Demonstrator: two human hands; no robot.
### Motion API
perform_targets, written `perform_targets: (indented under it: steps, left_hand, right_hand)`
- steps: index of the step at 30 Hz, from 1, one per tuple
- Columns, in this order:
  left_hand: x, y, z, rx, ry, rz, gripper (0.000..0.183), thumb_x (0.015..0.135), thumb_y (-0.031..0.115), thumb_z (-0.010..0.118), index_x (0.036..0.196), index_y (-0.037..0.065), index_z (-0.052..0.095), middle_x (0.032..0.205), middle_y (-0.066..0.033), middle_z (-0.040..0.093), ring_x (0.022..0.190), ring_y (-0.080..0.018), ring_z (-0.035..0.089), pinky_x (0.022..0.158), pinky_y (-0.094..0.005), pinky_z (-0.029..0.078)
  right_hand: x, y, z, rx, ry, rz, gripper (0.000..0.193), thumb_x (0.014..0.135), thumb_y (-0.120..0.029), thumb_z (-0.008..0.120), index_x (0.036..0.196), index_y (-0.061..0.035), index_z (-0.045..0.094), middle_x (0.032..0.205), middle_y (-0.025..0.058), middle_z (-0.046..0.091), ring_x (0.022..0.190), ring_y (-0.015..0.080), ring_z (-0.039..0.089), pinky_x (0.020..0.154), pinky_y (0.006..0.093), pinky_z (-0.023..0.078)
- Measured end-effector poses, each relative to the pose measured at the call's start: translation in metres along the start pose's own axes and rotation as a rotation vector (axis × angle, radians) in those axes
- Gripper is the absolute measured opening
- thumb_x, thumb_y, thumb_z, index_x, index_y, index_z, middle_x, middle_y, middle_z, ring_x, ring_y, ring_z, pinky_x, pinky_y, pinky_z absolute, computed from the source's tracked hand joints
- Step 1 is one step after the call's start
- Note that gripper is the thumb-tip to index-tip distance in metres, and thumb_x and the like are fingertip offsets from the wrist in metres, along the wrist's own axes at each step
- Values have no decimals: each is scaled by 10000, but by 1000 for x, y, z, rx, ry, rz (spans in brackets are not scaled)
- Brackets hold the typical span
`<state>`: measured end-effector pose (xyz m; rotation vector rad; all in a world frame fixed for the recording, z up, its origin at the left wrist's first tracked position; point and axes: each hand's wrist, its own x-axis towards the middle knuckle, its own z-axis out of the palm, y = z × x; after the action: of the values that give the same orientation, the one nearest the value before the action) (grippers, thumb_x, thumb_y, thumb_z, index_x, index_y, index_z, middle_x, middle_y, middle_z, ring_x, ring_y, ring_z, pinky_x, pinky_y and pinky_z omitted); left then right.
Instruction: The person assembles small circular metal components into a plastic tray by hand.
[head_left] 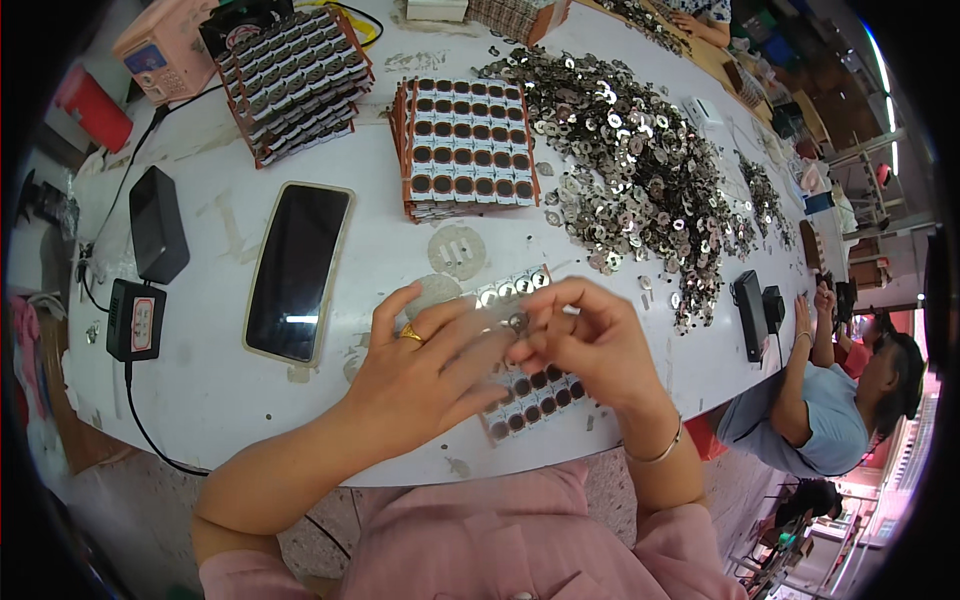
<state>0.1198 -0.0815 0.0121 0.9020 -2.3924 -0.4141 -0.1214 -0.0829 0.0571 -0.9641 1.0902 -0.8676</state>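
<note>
A panel (537, 400) with rows of dark round discs lies under my hands, near the table's front edge. Shiny metal pieces (512, 287) sit along its far rows. My right hand (595, 345) is over the panel, thumb and fingers closed in a pinch. At its fingertips is a small round metal piece (518, 322). My left hand (415, 365), with a gold ring, reaches across the panel's left side, palm down. Motion smears its front fingers, so whether they hold anything is unclear. The hands cover the panel's middle.
Stacked disc panels (470, 145) stand ahead, with another tilted stack (295, 85) at far left. Loose metal pieces (640, 150) are heaped on the right. A phone (298, 270), black box (158, 225) and cabled adapter (136, 320) lie left. Another person (815, 400) sits at right.
</note>
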Motion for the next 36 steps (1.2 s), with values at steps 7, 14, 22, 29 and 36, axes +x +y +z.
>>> perform_targets:
  steps: [7, 14, 22, 29, 36]
  left_hand:
    - [-4, -1, 3, -57, 110, 81, 369, 839, 260, 850, 1149, 100, 730, 1206, -60, 664, 1242, -221, 584, 1152, -538, 344]
    - [-5, 0, -1, 0, -120, -54, 443, 882, 233, 792, 1293, 116, 673, 1426, -64, 600, 1389, -250, 520, 1187, -514, 299]
    - [-4, -1, -3, -65, -139, -96, 399, 926, 207, 749, 1311, 145, 668, 1509, -72, 553, 1424, -253, 496, 1207, -512, 266]
    - [-3, 2, -4, -56, -176, -114, 395, 939, 210, 744, 1323, 155, 669, 1530, -73, 542, 1429, -247, 494, 1211, -520, 260]
    - [-2, 4, -7, -41, -187, -143, 385, 933, 215, 754, 1307, 158, 683, 1523, -63, 555, 1431, -250, 506, 1221, -539, 242]
  right_hand:
    - [-25, 20, 6, -529, 3, -210, 246, 963, 57, 713, 1205, 13, 722, 1085, 68, 758, 944, 134, 740, 820, 278, 624]
    - [-43, 29, 18, 63, 19, 82, 132, 964, -1, 752, 1095, -10, 737, 1035, 50, 767, 923, 97, 736, 776, 269, 596]
    - [-39, 30, 35, -673, -36, -138, 109, 914, 56, 755, 1003, -2, 729, 879, 31, 724, 662, 48, 629, 567, 231, 472]
    - [-43, 30, 32, -678, -2, -68, 151, 898, -29, 768, 1034, -64, 712, 951, 85, 717, 788, 236, 720, 693, 345, 561]
    - [-40, 32, 38, -775, 16, -223, 199, 874, 33, 795, 1034, -52, 714, 865, 33, 635, 627, 104, 589, 562, 272, 473]
